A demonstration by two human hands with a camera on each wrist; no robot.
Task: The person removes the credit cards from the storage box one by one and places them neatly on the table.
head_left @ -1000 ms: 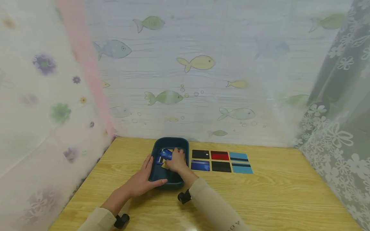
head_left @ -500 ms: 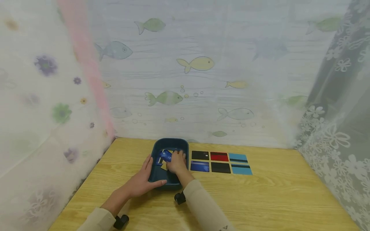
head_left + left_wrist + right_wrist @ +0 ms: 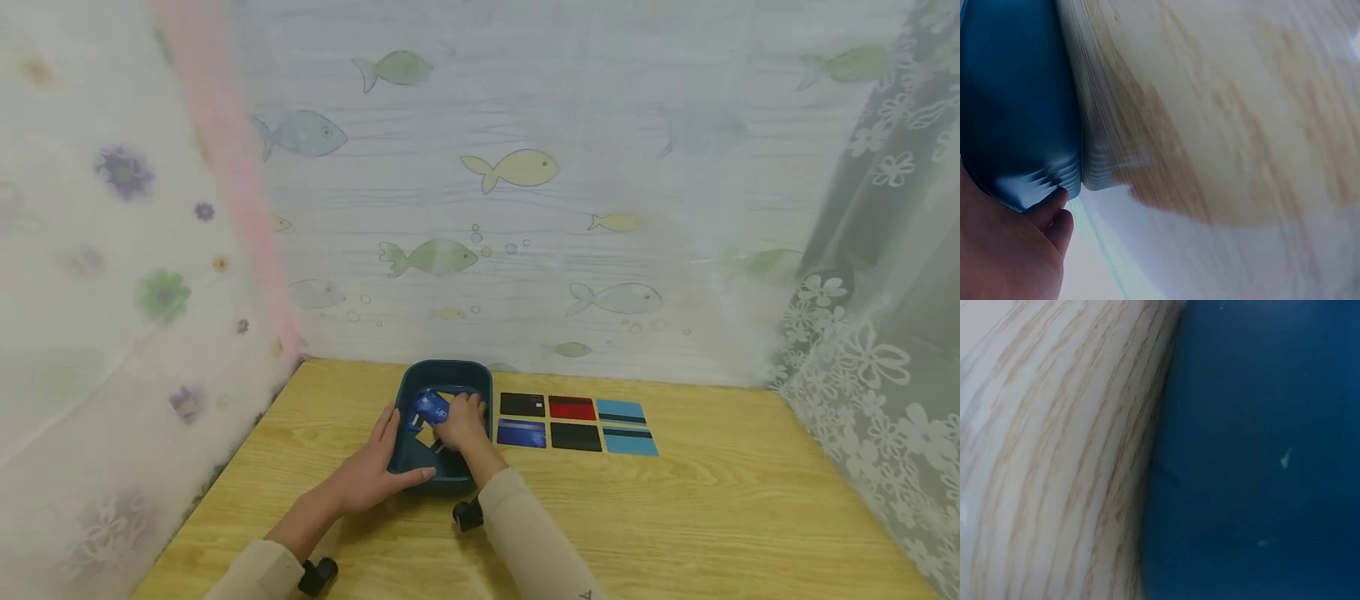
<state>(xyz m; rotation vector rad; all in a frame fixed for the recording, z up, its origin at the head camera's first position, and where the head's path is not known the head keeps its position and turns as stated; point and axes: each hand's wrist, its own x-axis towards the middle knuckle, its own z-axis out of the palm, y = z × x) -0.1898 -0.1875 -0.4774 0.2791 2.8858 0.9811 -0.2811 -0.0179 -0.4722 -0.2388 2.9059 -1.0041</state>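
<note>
My left hand (image 3: pixel 367 477) rests against the left side of a dark blue plastic tray (image 3: pixel 406 387), its fingers along the wall and its thumb at the near rim. In the left wrist view, fingers (image 3: pixel 1049 208) touch the tray's outside. Inside the tray lie several loose bank cards, among them a blue card (image 3: pixel 431 408) and a gold card (image 3: pixel 426 437). Over the right part of this pile my right hand (image 3: pixel 461 423) reaches down with bent fingers. Its fingertips are hidden, so whether they pinch a card is unclear. The right wrist view shows only the tray wall (image 3: pixel 1254 450) and tabletop.
Right of the tray, cards lie in two rows on the wooden table (image 3: pixel 712 500): black (image 3: pixel 522 405), red (image 3: pixel 572 407) and light blue (image 3: pixel 621 412) behind; blue (image 3: pixel 521 433), black (image 3: pixel 576 437) and light blue (image 3: pixel 630 441) in front. Fish-print curtain (image 3: pixel 517 275) hangs behind.
My right hand shifts slightly among the cards in the tray, and more of the gold card shows. The left hand stays at the tray. The rows of cards are unchanged.
</note>
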